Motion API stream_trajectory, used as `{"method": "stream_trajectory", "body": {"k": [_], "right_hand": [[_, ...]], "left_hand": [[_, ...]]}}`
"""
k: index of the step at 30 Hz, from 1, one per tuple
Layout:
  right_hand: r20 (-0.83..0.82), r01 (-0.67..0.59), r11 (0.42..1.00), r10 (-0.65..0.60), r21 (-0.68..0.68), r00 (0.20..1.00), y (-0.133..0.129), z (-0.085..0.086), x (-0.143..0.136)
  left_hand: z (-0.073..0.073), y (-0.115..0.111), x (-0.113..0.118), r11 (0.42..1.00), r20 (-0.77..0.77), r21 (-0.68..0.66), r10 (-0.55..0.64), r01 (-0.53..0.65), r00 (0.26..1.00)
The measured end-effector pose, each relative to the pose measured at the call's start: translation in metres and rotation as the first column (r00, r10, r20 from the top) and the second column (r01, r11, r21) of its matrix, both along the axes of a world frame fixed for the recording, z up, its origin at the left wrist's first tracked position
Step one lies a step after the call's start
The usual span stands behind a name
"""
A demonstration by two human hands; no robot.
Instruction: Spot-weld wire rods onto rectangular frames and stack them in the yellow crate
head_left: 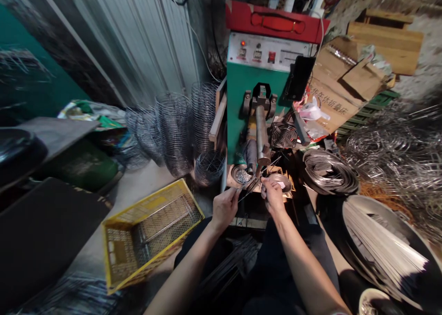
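My left hand [226,207] is closed on a thin metal wire [246,194] that slants up toward the machine's lower tip. Fingers pinched, my right hand [272,195] is just right of that tip; what it grips is too small to make out. Above both hands the metal arm [262,137] of a green machine [238,94] points down toward me. Just beyond my hands, a dish of small shiny pieces [242,174] sits left of the tip, and a round metal bowl [281,182] sits right of it.
A yellow crate [148,232] holding metal rods stands at the left. Behind it are stacked wire rings [174,133]. On the right lie a coil of flat metal [329,172], a large pan of metal strips [383,246] and a cardboard box [334,89].
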State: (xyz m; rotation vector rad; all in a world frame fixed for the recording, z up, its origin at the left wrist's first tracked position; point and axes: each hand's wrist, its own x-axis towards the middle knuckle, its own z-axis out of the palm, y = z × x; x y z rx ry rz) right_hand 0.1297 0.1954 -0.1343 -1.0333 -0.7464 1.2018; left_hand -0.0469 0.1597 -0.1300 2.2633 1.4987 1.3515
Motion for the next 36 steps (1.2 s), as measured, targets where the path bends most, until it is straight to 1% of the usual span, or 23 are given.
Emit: {"method": "stream_trajectory", "body": {"k": [5, 10, 13, 15, 17, 20, 21, 23, 25, 27, 28, 29, 30, 31, 32, 33, 34, 36], "right_hand": [[0.016, 0.006, 1.0, -0.006, 0.007, 1.0, 0.001, 0.0, 0.001], [0.012, 0.006, 0.999, -0.006, 0.045, 1.0, 0.002, -0.004, 0.0], [0.036, 0.012, 0.999, -0.013, 0.03, 0.999, 0.004, -0.005, 0.001], [0.055, -0.005, 1.0, 0.004, 0.015, 0.998, 0.0, -0.004, 0.005], [0.107, -0.04, 0.999, 0.041, -0.011, 0.993, -0.012, -0.003, 0.011], [0.242, -0.112, 0.986, 0.14, -0.123, 0.96, -0.051, -0.01, 0.021], [0.289, -0.156, 0.972, 0.203, -0.177, 0.936, -0.068, -0.016, 0.024], [0.361, -0.273, 0.919, 0.367, -0.284, 0.857, -0.104, -0.031, 0.027], [0.413, -0.378, 0.851, 0.511, -0.364, 0.754, -0.137, -0.048, 0.03], [0.449, -0.436, 0.798, 0.597, -0.417, 0.664, -0.164, -0.066, 0.031], [0.466, -0.451, 0.779, 0.624, -0.437, 0.627, -0.174, -0.073, 0.031], [0.479, -0.464, 0.76, 0.648, -0.455, 0.592, -0.182, -0.081, 0.031], [0.488, -0.476, 0.74, 0.671, -0.474, 0.558, -0.188, -0.087, 0.03], [0.494, -0.483, 0.723, 0.691, -0.494, 0.528, -0.192, -0.092, 0.028], [0.496, -0.49, 0.704, 0.71, -0.514, 0.499, -0.195, -0.095, 0.026], [0.499, -0.498, 0.685, 0.728, -0.531, 0.47, -0.196, -0.097, 0.023], [0.505, -0.507, 0.668, 0.744, -0.545, 0.438, -0.197, -0.098, 0.021], [0.529, -0.529, 0.64, 0.765, -0.558, 0.368, -0.195, -0.095, 0.016]], "left_hand": [[0.002, 0.003, 0.0, 1.0, 0.017, -0.008, 0.006, -0.006, 1.0], [0.001, 0.003, -0.002, 0.997, 0.043, -0.081, -0.009, 0.013, 0.999], [0.001, 0.002, -0.003, 0.994, 0.049, -0.104, -0.024, 0.029, 0.999], [0.001, 0.003, -0.004, 0.994, 0.047, -0.104, -0.026, 0.031, 0.999], [0.0, 0.006, -0.004, 0.996, 0.027, -0.091, -0.021, 0.023, 0.999], [-0.001, 0.008, -0.004, 0.997, -0.022, -0.065, -0.032, 0.031, 0.999], [-0.001, 0.007, -0.005, 0.998, -0.048, -0.054, -0.044, 0.041, 0.998], [0.0, 0.0, -0.014, 0.997, -0.133, -0.042, -0.075, 0.07, 0.988], [-0.002, -0.013, -0.034, 0.995, -0.236, -0.06, -0.086, 0.074, 0.968], [-0.007, -0.032, -0.069, 0.995, -0.291, -0.098, -0.045, 0.017, 0.956], [-0.011, -0.043, -0.092, 0.993, -0.288, -0.111, 0.005, -0.039, 0.958], [-0.016, -0.054, -0.116, 0.986, -0.264, -0.121, 0.082, -0.118, 0.961], [-0.022, -0.066, -0.143, 0.968, -0.22, -0.131, 0.184, -0.216, 0.958], [-0.028, -0.076, -0.17, 0.933, -0.154, -0.146, 0.306, -0.328, 0.94], [-0.035, -0.085, -0.197, 0.879, -0.073, -0.176, 0.438, -0.444, 0.896], [-0.043, -0.092, -0.222, 0.806, 0.031, -0.222, 0.569, -0.549, 0.822], [-0.053, -0.096, -0.245, 0.731, 0.148, -0.285, 0.673, -0.62, 0.725], [-0.073, -0.1, -0.283, 0.582, 0.322, -0.423, 0.813, -0.694, 0.485]]}}
